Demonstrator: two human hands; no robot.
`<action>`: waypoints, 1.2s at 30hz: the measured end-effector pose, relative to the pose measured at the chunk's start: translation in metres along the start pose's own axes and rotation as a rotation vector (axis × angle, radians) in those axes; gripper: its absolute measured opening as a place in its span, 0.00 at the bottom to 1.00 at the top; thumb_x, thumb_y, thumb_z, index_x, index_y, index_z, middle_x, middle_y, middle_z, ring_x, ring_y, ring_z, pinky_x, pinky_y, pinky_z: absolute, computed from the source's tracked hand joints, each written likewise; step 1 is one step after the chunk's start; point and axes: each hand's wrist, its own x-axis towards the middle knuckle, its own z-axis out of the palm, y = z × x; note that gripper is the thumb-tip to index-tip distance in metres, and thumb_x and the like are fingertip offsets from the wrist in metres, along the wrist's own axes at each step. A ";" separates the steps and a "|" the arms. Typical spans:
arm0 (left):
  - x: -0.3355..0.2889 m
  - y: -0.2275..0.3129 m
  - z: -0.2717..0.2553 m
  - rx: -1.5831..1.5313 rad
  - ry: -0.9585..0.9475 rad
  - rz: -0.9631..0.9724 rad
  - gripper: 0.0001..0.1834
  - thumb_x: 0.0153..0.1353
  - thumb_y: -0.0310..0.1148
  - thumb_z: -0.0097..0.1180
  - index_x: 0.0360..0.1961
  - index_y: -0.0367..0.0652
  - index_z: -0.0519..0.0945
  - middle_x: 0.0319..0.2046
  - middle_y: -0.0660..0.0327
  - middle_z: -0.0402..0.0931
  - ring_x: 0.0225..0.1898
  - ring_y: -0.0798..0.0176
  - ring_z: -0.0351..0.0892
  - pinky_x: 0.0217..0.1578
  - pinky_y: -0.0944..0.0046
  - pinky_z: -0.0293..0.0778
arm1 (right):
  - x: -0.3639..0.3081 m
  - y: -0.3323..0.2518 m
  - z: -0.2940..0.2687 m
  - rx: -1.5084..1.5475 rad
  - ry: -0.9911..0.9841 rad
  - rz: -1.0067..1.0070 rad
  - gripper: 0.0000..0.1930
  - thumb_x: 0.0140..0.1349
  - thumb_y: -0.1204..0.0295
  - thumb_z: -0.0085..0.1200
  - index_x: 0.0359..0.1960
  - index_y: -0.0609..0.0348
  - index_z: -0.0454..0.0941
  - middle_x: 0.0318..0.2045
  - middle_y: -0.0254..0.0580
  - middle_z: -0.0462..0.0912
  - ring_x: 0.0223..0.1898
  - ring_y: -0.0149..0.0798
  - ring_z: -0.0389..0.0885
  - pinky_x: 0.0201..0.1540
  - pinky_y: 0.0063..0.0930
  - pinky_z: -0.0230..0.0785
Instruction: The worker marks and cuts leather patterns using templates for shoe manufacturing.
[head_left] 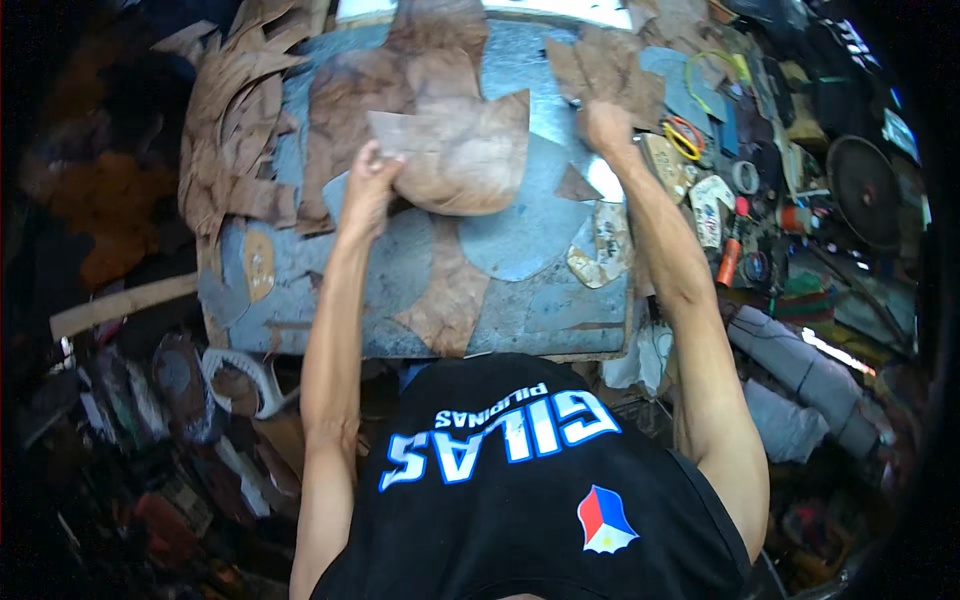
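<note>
Left hand (370, 195) is pinching the brown piece (465, 155) edge-on, presumably keeping it off the counter (510, 325); right hand (607, 128) is sitting by the brown sheet (612, 65), finger grip unclear.

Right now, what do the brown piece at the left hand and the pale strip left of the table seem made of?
Brown piece: probably leather, with low sheen; mottled colour and supple curve suggest this, though imitation is possible. Pale strip: likely bare wood, matte, judging by its tan colour and stiff, plank-like shape.
</note>
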 end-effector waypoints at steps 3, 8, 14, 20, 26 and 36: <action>0.003 -0.034 -0.003 -0.105 -0.063 -0.198 0.41 0.63 0.29 0.59 0.71 0.36 0.50 0.50 0.47 0.76 0.51 0.53 0.79 0.49 0.48 0.78 | -0.004 -0.003 -0.027 0.250 0.307 0.116 0.11 0.57 0.66 0.52 0.36 0.59 0.80 0.32 0.59 0.83 0.32 0.62 0.82 0.35 0.53 0.74; -0.008 -0.034 0.012 -0.041 0.042 -0.146 0.40 0.64 0.20 0.54 0.72 0.38 0.47 0.49 0.50 0.78 0.50 0.56 0.80 0.48 0.57 0.79 | -0.037 -0.048 -0.056 0.489 0.506 0.006 0.06 0.55 0.72 0.58 0.33 0.58 0.78 0.33 0.50 0.81 0.35 0.57 0.81 0.35 0.44 0.73; -0.013 -0.049 0.016 -0.022 0.085 -0.044 0.39 0.64 0.18 0.51 0.72 0.38 0.47 0.49 0.49 0.77 0.49 0.57 0.80 0.48 0.61 0.79 | -0.144 -0.147 -0.051 0.605 -0.062 -0.162 0.07 0.56 0.73 0.58 0.37 0.58 0.79 0.33 0.47 0.79 0.30 0.53 0.82 0.30 0.44 0.77; -0.030 -0.046 0.026 -0.050 0.199 -0.057 0.42 0.64 0.23 0.55 0.73 0.41 0.43 0.54 0.41 0.72 0.49 0.52 0.80 0.47 0.58 0.81 | -0.164 -0.143 -0.054 0.911 0.123 0.154 0.10 0.60 0.70 0.57 0.39 0.63 0.81 0.32 0.45 0.83 0.26 0.41 0.82 0.29 0.40 0.75; -0.052 -0.044 0.053 -0.078 0.133 -0.143 0.48 0.64 0.20 0.52 0.74 0.46 0.33 0.54 0.42 0.73 0.46 0.54 0.81 0.42 0.59 0.83 | -0.137 -0.108 -0.053 1.522 -0.160 0.697 0.23 0.63 0.66 0.55 0.55 0.65 0.66 0.30 0.43 0.80 0.11 0.29 0.68 0.13 0.23 0.63; -0.083 -0.056 0.001 -0.087 0.050 -0.136 0.49 0.63 0.16 0.49 0.75 0.48 0.30 0.50 0.48 0.78 0.44 0.61 0.82 0.40 0.64 0.80 | -0.182 -0.128 -0.042 1.837 -0.195 0.834 0.09 0.59 0.77 0.58 0.37 0.61 0.71 0.19 0.33 0.70 0.12 0.30 0.68 0.14 0.25 0.62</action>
